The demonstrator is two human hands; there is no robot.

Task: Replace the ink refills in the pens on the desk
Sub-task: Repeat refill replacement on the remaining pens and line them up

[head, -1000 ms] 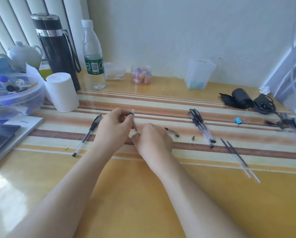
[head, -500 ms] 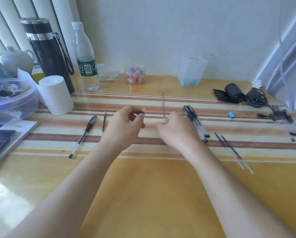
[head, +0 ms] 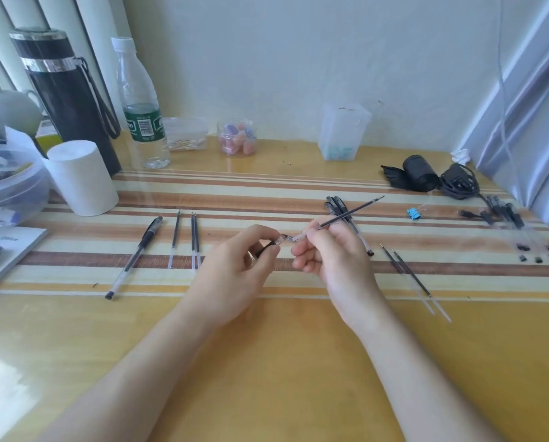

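Observation:
My left hand (head: 235, 269) grips a clear pen barrel (head: 274, 244) with a black grip, most of it hidden in the fist. My right hand (head: 333, 253) pinches a dark ink refill (head: 346, 215) whose writing tip points up and to the right; its clear tail end sits right at the barrel's open mouth. One whole pen (head: 136, 253) lies on the striped mat to the left, with three loose refills (head: 187, 239) beside it. A bundle of pens (head: 338, 205) lies behind my right hand. Two more refills (head: 410, 275) lie to the right.
A white paper roll (head: 78, 177), a black flask (head: 66, 90) and a water bottle (head: 140, 106) stand at the back left beside a clear bowl (head: 14, 186). Small jars and a clear box (head: 343, 132) line the wall. Black cables (head: 458, 183), a blue clip (head: 413, 213) and pen parts (head: 515, 224) lie far right.
My right hand moved right, then came back toward the left hand holding a refill. Three refills now lie beside the left pen, where none lay a second ago.

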